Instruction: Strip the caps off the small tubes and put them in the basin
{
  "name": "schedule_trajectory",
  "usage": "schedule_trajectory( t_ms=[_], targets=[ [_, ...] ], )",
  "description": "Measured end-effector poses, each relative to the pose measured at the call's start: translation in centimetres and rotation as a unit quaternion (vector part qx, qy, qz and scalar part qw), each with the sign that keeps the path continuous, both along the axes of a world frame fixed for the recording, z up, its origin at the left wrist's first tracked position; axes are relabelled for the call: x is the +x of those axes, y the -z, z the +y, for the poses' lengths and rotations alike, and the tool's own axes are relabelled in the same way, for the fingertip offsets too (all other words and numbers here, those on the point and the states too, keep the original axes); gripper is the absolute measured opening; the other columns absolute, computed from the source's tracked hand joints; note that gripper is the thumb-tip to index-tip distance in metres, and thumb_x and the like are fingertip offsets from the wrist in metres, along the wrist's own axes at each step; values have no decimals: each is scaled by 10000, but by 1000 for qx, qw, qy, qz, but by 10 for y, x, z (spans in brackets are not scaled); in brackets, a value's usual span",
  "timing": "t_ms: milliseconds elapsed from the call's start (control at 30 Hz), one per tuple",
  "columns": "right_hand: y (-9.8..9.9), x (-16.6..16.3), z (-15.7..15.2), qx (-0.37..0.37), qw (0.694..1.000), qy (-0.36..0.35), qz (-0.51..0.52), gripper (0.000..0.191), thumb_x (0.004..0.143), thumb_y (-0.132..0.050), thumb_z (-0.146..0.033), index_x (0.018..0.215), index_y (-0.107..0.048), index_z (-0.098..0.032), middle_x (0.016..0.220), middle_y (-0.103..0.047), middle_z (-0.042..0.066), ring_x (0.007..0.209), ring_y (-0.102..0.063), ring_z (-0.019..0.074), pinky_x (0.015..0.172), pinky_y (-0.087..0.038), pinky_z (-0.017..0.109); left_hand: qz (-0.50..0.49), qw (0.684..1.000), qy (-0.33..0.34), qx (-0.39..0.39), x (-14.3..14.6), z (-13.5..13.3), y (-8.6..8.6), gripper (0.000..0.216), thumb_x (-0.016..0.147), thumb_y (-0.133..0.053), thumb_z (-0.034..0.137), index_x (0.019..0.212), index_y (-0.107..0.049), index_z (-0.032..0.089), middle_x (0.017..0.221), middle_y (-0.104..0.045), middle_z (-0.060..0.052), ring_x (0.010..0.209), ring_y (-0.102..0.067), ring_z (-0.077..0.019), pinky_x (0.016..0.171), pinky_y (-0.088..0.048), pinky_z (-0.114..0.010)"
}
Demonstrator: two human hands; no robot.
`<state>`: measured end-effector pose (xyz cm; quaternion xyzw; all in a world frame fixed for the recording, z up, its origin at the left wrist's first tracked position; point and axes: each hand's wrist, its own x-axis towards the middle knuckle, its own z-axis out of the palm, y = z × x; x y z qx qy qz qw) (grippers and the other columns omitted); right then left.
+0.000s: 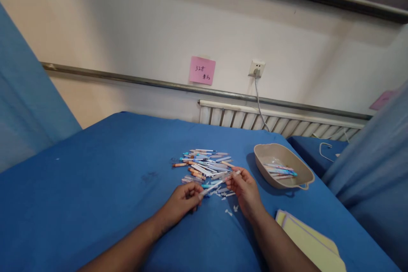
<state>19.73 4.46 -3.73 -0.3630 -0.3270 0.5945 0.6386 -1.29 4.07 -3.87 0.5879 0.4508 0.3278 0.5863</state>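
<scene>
Both hands rest on a blue table. My left hand is curled, pinching the lower end of a thin white pen. At the pen's upper end, my right hand pinches it with the fingertips. Just beyond the hands lies a loose pile of pens in white, blue and orange. Small white caps or bits lie scattered on the cloth between my wrists.
A beige oval tray holding several pens sits right of the pile. A pale yellow pad lies at the near right. Beyond the table are a radiator, a wall socket with a cable and a pink note. Blue curtains hang on both sides.
</scene>
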Motion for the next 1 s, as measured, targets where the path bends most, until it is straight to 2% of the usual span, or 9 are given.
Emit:
schedule_trajectory(
  t_ms=[133, 500, 800, 900, 1000],
  targets=[
    [2, -3, -2, 19, 998, -17, -58, 356, 710, -724, -408, 935, -556, -190, 691, -662, -5, 579, -602, 119, 568, -473, 236, -3, 1000, 3, 6, 0, 0, -1, 272, 722, -649, 407, 800, -572, 157, 570, -552, 41, 485, -471, -84, 480, -355, -193],
    [6, -11, -9, 43, 965, -77, -248, 327, 674, -716, -474, 736, -569, -189, 552, -613, -25, 510, -577, 138, 508, -441, 242, 13, 999, -44, 22, -1, -4, -15, 233, 686, -670, 370, 769, -650, 153, 538, -541, 41, 489, -460, -103, 484, -336, -202],
    [10, -9, -12, 66, 948, -153, -273, 245, 761, -635, -425, 786, -566, -192, 627, -579, -41, 533, -552, 111, 542, -427, 227, 16, 1000, -10, -2, -4, -3, -16, 278, 711, -650, 420, 699, -637, 142, 521, -546, 29, 455, -453, -93, 459, -322, -198],
    [9, -9, -13, 73, 943, -155, -285, 220, 745, -653, -391, 814, -563, -203, 630, -558, -51, 559, -534, 115, 543, -412, 217, 10, 1000, -17, -7, -3, -3, -15, 283, 703, -661, 424, 702, -637, 142, 522, -546, 31, 455, -458, -90, 458, -332, -195],
    [7, -10, -14, 87, 931, -129, -331, 162, 749, -647, -330, 810, -568, -203, 628, -557, -48, 571, -512, 119, 542, -390, 213, -4, 1000, -30, -4, -2, -3, -15, 292, 666, -703, 416, 746, -651, 141, 565, -569, 28, 479, -481, -91, 475, -360, -196]
  ],
)
